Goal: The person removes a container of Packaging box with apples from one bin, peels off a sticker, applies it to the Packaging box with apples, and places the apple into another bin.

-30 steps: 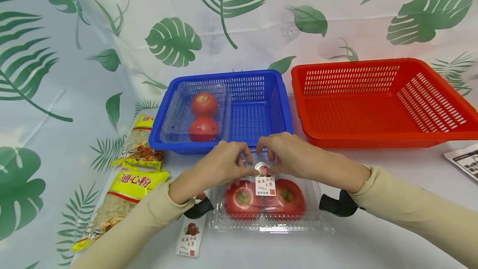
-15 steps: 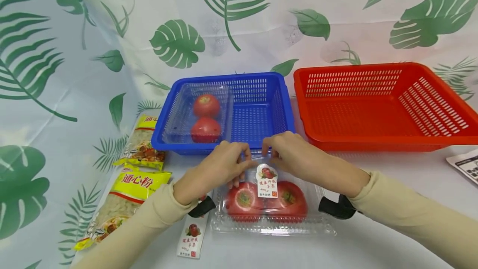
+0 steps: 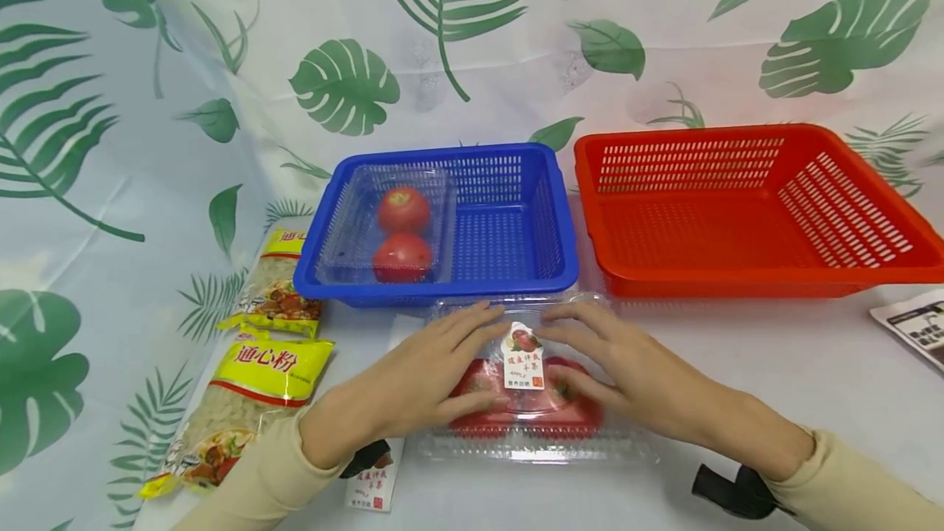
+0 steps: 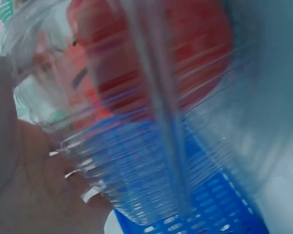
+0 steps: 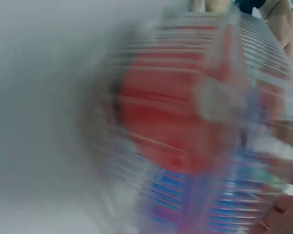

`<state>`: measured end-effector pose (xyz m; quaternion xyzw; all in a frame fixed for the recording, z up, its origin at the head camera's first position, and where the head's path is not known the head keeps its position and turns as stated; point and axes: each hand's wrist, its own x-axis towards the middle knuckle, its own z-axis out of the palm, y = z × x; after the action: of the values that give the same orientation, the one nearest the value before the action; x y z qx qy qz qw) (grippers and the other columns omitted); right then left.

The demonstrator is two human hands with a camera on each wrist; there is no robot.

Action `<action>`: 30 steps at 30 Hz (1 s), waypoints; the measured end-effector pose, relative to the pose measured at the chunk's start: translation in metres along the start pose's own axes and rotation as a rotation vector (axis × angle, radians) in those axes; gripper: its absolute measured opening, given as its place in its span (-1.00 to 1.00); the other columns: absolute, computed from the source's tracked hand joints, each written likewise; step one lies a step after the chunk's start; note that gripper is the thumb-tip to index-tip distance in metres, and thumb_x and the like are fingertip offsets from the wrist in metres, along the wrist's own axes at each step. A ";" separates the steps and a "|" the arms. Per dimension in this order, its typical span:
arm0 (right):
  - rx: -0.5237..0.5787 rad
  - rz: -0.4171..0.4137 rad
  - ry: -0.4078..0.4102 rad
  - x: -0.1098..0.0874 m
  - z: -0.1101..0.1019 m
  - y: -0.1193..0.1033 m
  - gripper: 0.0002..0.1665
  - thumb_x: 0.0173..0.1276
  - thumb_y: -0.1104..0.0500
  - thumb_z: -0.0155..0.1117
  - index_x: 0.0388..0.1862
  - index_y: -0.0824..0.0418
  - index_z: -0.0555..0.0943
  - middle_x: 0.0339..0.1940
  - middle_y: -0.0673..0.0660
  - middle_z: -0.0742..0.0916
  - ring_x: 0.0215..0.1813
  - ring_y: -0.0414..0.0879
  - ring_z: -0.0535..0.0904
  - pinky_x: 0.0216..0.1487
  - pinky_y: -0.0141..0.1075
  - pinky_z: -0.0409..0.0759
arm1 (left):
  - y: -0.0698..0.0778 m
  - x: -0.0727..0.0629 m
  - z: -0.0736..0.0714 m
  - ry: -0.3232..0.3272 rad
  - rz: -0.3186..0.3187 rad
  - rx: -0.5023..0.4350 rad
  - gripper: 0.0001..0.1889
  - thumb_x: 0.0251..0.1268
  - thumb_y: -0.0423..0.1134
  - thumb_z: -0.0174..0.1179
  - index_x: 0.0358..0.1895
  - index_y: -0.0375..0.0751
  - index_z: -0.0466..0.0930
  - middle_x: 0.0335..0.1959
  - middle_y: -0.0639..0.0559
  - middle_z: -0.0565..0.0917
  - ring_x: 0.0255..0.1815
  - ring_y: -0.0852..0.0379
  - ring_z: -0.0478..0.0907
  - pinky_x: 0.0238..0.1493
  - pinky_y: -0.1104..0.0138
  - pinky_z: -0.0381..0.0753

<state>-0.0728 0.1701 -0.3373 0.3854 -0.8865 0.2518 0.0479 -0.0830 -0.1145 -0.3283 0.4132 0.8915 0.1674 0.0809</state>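
A clear plastic clamshell box lies on the white table, with two red apples visible through its lid. A white tag-shaped label with a printed apple is on top of the lid, near its middle. My left hand rests over the box's left side, its fingers stretched toward the label. From the right, my right hand spreads its fingers over the lid, tips close to the label's edge. In the left wrist view, an apple shows blurred through the ribbed plastic.
Behind the box stands a blue basket holding another clear box with two apples. A red basket is at its right. Yellow pasta bags lie at left. A label strip lies beside my left wrist, and a printed sheet at far right.
My fingertips were bunched at the label's top and the far edge of the lid. Both hands have since spread apart and flattened toward the lid's sides; the label stays on the lid.
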 end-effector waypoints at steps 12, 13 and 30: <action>0.012 0.018 -0.067 -0.010 0.011 0.008 -0.46 0.52 -0.03 0.34 0.44 -0.12 0.60 0.54 0.10 0.48 0.54 0.19 0.36 0.36 0.37 0.44 | -0.011 -0.007 -0.001 -0.146 0.005 -0.111 -0.20 0.48 0.31 0.14 0.68 0.19 0.16 0.76 0.02 -0.16 0.74 0.04 -0.34 0.68 -0.02 -0.18; 0.035 0.023 -0.071 -0.011 0.011 0.008 -0.48 0.52 -0.03 0.34 0.43 -0.16 0.61 0.55 0.08 0.47 0.55 0.19 0.35 0.36 0.39 0.42 | -0.012 -0.007 -0.002 -0.154 0.016 -0.118 -0.24 0.49 0.29 0.14 0.66 0.19 0.21 0.76 0.00 -0.16 0.74 0.03 -0.34 0.68 -0.02 -0.19; 0.115 -0.121 -0.087 -0.020 0.006 0.015 -0.58 0.46 -0.08 0.41 0.25 -0.41 0.70 0.58 0.00 0.45 0.60 0.10 0.21 0.34 0.54 0.25 | -0.014 -0.010 -0.007 -0.181 0.124 -0.172 -0.56 0.55 0.15 0.17 0.39 0.25 0.61 0.75 -0.13 -0.17 0.74 0.00 -0.39 0.68 -0.02 -0.29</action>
<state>-0.0690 0.1894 -0.3542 0.4507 -0.8469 0.2820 0.0020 -0.0888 -0.1321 -0.3265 0.4727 0.8355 0.2100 0.1855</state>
